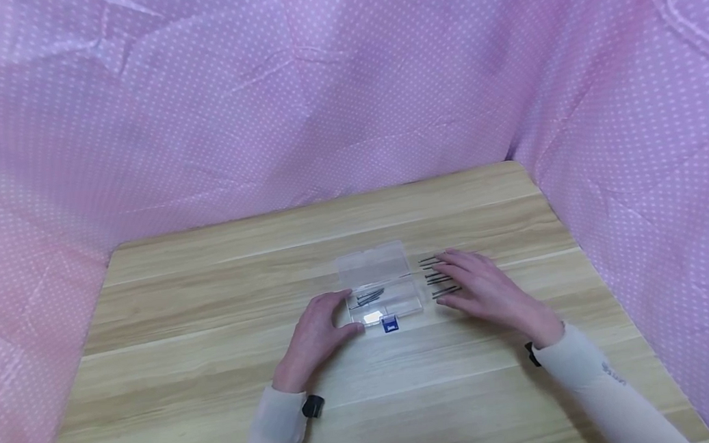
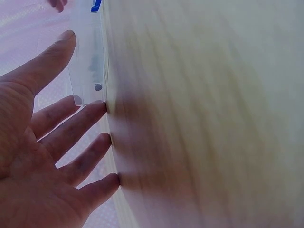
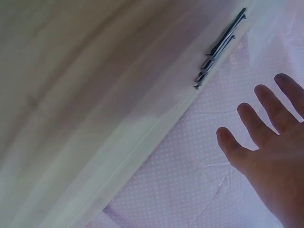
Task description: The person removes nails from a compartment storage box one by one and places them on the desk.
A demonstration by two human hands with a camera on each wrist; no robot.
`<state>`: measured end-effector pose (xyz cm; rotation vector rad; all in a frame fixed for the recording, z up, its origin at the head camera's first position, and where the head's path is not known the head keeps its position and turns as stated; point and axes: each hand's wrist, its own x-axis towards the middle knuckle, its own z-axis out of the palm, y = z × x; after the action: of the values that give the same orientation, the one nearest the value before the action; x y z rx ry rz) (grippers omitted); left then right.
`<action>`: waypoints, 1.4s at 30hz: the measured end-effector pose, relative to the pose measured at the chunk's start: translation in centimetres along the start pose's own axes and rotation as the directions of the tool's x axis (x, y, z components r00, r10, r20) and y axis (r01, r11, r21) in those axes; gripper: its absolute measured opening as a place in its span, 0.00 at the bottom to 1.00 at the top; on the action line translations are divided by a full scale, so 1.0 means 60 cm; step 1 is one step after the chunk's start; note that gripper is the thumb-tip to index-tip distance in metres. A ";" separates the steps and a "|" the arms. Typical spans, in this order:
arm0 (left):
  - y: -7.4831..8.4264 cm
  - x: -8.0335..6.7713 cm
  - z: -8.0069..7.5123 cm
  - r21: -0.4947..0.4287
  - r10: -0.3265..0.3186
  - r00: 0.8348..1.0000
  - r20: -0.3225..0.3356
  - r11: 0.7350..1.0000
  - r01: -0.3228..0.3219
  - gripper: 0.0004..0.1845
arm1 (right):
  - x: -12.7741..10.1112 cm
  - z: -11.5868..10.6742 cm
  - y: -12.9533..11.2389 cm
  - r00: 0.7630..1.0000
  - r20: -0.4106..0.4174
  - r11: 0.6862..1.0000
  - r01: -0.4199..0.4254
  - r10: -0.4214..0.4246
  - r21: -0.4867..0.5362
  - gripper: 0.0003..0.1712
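Observation:
A clear plastic box [image 1: 397,305] lies on the table with its lid [image 1: 372,265] folded back and a blue latch [image 1: 389,323] at the front. Several dark nails [image 1: 369,297] are inside, towards its left end. My left hand [image 1: 316,330] holds the box by that end, thumb at the front corner and index finger at the rear one; its other fingertips [image 2: 114,179] touch the tabletop. To the right of the box, more loose nails [image 1: 439,279] lie roughly side by side. Over their right ends hovers my right hand [image 1: 485,288], fingers spread and fairly straight, gripping nothing.
The wood-grain table [image 1: 211,293] has rounded far corners. Pink dotted cloth [image 1: 297,102] hangs behind it and along both sides. Each wrist wears a dark band piece, the left one [image 1: 313,407] showing beside the sleeve.

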<state>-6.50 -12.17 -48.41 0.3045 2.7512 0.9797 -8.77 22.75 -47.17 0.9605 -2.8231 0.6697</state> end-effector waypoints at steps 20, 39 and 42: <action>-0.002 -0.003 0.000 -0.007 -0.001 1.000 -0.006 1.000 0.001 0.39 | 0.055 0.020 -0.065 0.997 -0.005 0.994 0.080 -0.080 0.071 0.33; -0.003 -0.001 0.000 -0.004 0.006 1.000 0.004 1.000 -0.006 0.39 | 0.115 0.054 -0.105 0.988 0.117 0.990 0.086 -0.098 0.108 0.24; -0.002 -0.001 0.000 0.003 0.003 1.000 0.003 1.000 -0.003 0.39 | 0.124 0.059 -0.105 0.986 0.129 0.990 0.096 -0.109 0.103 0.21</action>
<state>-6.45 -12.30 -48.48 0.3109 2.7507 0.9749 -10.73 12.58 -46.37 1.2012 -2.8537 0.7621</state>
